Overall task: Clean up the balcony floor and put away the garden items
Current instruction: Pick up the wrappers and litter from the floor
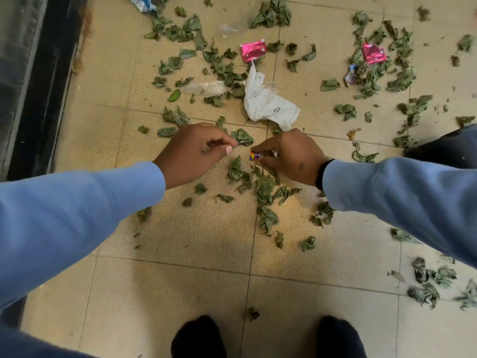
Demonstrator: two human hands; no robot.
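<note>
Wilted green leaves (264, 187) lie scattered over the beige tiled balcony floor (180, 241), mixed with litter. My right hand (289, 156) pinches a small colourful candy wrapper (254, 156) just above the floor. My left hand (193, 153) hovers beside it with its fingers curled, thumb and forefinger pinched together near a leaf (242, 137); I cannot tell whether it holds anything. A crumpled white plastic bag (268, 104) lies just beyond both hands.
Two pink wrappers (253, 50) (373, 53), a blue-and-white wrapper (351, 76), clear plastic scraps (206, 87) and a blue-white packet (142, 2) lie farther out. A dark door track (49, 86) runs along the left. My dark shoes (198, 337) stand at the bottom.
</note>
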